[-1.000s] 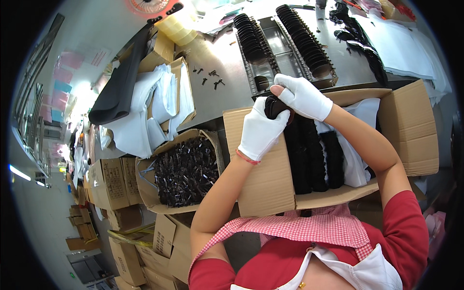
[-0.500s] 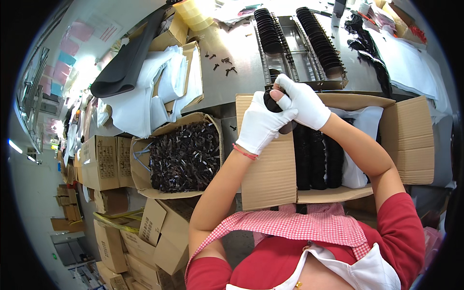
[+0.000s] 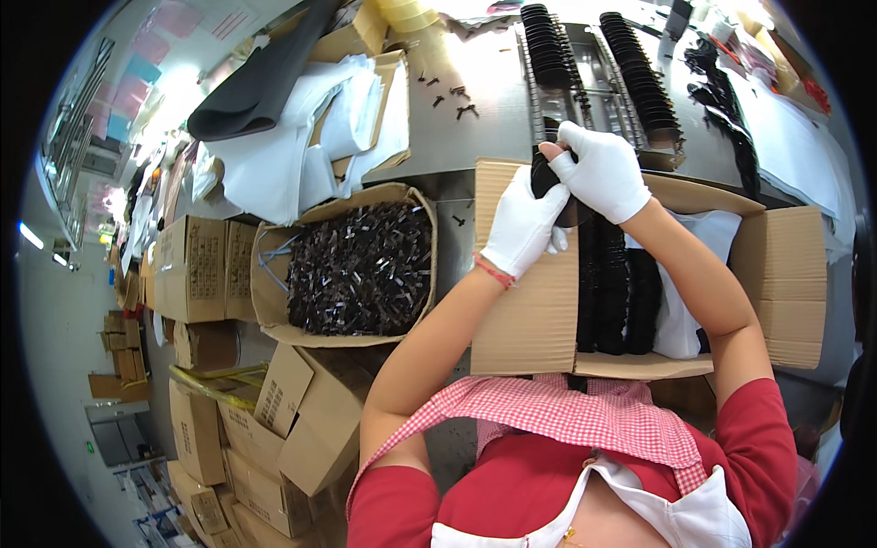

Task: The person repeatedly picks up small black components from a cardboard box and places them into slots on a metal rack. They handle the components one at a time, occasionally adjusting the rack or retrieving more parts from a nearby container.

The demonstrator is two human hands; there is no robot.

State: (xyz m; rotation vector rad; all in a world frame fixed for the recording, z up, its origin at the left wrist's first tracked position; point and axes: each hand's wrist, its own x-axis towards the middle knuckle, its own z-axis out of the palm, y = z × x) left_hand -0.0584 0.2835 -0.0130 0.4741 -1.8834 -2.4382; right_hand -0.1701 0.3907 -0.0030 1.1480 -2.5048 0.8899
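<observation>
Clock positions taken about the centre of the view, read left to right. At nine o'clock, closed cartons (image 3: 187, 274) and, just beside, an open box (image 3: 270, 306) heaped with small glossy dark pieces (image 3: 361, 269), presumably kept low and near for the left side. At ten o'clock, white sheets (image 3: 265, 178) drooping toward the near edge of the metal bench (image 3: 434, 151), next to a dark folded sheet (image 3: 239, 105). Near twelve, small dark parts (image 3: 464, 100) loose on the bench.

At two o'clock, the left hand (image 3: 528, 219), white-gloved, fingers closed around a dark rounded piece (image 3: 544, 178), probably as a steady base for work from the other side. Just to the right, also at two, the right hand (image 3: 607, 173), gloved, fingers curled narrow, bare thumb tip close to the upper edge of the piece; pinching or only touching, cannot tell. Beyond, at one o'clock, a metal rack (image 3: 596, 68) with two rows of thin dark discs (image 3: 548, 55), ranked on edge, likely for easy lifting one by one. At three, an open carton (image 3: 525, 310), flaps spread, seemingly for access from above, with black bundles (image 3: 610, 301) side by side.

Appearance of the held piece: black, smooth, curved in outline, faintly shiny; lower part and thickness hidden by the gloves.
</observation>
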